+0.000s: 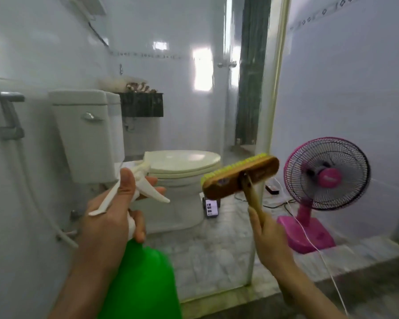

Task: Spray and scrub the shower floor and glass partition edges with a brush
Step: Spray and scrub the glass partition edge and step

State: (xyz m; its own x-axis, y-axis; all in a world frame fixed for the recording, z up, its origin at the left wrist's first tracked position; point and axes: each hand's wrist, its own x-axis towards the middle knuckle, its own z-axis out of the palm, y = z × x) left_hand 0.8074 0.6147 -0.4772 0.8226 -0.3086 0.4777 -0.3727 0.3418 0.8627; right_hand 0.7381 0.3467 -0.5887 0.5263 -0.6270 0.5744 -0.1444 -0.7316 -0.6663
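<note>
My left hand [112, 212] grips the white trigger head of a green spray bottle [145, 282], fingers curled round the neck and trigger. My right hand [268, 238] holds the wooden handle of a scrub brush [238, 177], raised with its yellow-green bristles facing away, close to the white edge strip of the glass partition [266, 125]. The glass pane stands in front of me; its bottom edge meets a tiled kerb [217, 295]. The marbled floor [207, 249] shows through the glass.
Behind the glass stand a white toilet [180, 166] with cistern, a bidet sprayer [9, 116] on the left wall, and a phone [211, 207] on the floor. A pink table fan [325, 180] with a white cord sits at the right.
</note>
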